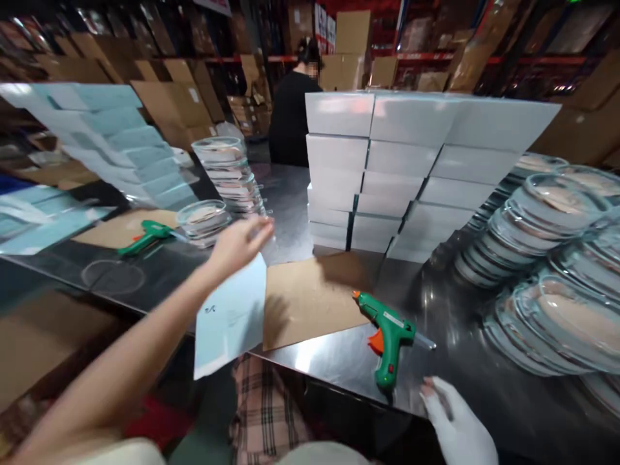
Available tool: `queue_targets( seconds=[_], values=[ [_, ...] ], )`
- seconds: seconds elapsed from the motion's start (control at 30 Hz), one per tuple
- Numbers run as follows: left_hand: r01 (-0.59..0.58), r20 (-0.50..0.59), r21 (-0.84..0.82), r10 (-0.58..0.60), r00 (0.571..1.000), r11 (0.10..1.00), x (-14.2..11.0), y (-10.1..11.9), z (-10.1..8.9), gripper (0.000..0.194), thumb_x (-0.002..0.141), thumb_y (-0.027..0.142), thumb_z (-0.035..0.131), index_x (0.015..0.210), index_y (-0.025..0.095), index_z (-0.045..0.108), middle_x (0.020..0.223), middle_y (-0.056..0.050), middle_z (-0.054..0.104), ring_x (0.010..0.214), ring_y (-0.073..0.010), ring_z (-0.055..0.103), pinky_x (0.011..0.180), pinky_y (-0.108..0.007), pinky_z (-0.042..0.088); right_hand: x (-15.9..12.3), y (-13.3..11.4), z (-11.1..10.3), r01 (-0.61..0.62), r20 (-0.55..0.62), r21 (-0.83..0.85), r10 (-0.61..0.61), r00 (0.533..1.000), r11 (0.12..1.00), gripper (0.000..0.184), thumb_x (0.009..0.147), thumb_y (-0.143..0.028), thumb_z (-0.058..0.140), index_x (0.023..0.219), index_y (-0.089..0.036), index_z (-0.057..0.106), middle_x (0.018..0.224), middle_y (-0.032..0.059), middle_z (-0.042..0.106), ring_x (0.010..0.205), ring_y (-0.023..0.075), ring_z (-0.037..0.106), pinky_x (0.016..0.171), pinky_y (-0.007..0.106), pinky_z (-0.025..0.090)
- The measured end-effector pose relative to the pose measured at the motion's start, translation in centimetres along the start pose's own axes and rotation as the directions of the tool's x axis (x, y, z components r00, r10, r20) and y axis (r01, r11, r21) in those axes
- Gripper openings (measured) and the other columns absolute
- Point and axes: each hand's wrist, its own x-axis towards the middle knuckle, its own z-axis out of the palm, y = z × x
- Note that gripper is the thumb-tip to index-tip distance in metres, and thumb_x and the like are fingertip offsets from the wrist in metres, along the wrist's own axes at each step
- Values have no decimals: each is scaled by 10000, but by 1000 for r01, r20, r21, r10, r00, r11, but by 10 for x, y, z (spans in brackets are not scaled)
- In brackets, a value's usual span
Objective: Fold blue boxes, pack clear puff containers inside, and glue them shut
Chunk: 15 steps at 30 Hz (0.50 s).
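My left hand (239,243), bare and slightly blurred, hovers above a pale blue-white sheet (230,316) with a small dark mark. Its fingers are loosely bent, and I see nothing in them. A finger-shaped shadow falls on the brown cardboard piece (310,303) beside the sheet. At lower right, my right hand (458,420) wears a white glove with bare fingertips showing. A gap shows between its thumb and fingers, with nothing held. Nearest to it lies a green hot glue gun (390,336) with an orange trigger and a clear glue stick at its back.
White boxes (402,155) form a tall stack ahead. Stacked clear round dishes (523,226) crowd the right; more dishes (227,168) stand left. A second glue gun (148,237) lies near another box stack (121,142). Behind the metal table (290,200) is a person in black (290,116).
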Motion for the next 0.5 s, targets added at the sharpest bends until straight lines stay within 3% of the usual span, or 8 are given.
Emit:
queue_targets(
  seconds=[0.07,0.1,0.13,0.2,0.23,0.3,0.4,0.5],
  values=[
    [-27,84,16,26,996,1000,-106,-8,16,648,854,798,561,798,199,803,865,-139,830,897,-358,795,916,-516,592,15,-45,13,20,83,-76,-14,996,997,687,927,-743,387,1357,-258,615,1395,120,717,1216,376,720,976,486,569],
    [-38,80,22,36,996,999,-152,-11,29,528,921,692,570,850,233,821,889,-122,839,933,-357,801,938,-511,597,23,-65,18,19,115,-126,-4,993,992,717,925,-752,397,1379,-236,601,1380,150,719,1193,401,725,963,510,558],
    [-34,20,24,33,999,999,-189,-13,42,406,988,553,563,969,247,829,966,-109,847,1011,-341,798,997,-506,586,31,-81,20,12,136,-176,13,991,984,738,919,-760,419,1379,-212,599,1349,180,727,1164,424,732,946,525,549],
    [-76,79,56,71,994,996,-241,-15,72,364,1032,396,550,1303,263,753,1257,-112,798,1234,-326,732,1146,-558,499,45,-100,23,-4,141,-246,40,989,969,717,912,-733,484,1328,-165,624,1261,225,751,1119,445,741,911,513,539],
    [-84,141,101,70,988,991,-257,-16,86,440,1042,376,542,1451,264,658,1437,-132,701,1378,-340,638,1201,-607,434,51,-103,24,-11,127,-259,46,991,966,669,909,-689,524,1286,-150,643,1213,233,762,1093,438,747,884,487,536],
    [-116,223,171,76,972,978,-273,-17,111,543,1052,384,533,1576,242,527,1589,-164,553,1495,-375,511,1227,-660,379,59,-98,26,-5,87,-232,26,996,973,519,882,-574,603,1169,-152,694,1126,212,784,1033,391,759,830,415,523],
    [-170,267,193,115,957,966,-282,-20,135,615,1043,447,552,1602,198,488,1628,-194,489,1516,-403,472,1216,-657,405,64,-81,28,25,70,-65,-20,997,998,328,818,-506,638,846,-189,717,870,123,784,835,288,737,711,331,482],
    [-235,295,118,192,936,965,-289,-19,142,692,1026,499,580,1624,179,445,1644,-209,459,1519,-416,461,1184,-644,450,61,-69,29,-53,57,196,43,997,979,377,760,-577,601,658,-214,605,605,42,643,619,213,614,576,304,425]
  ],
)
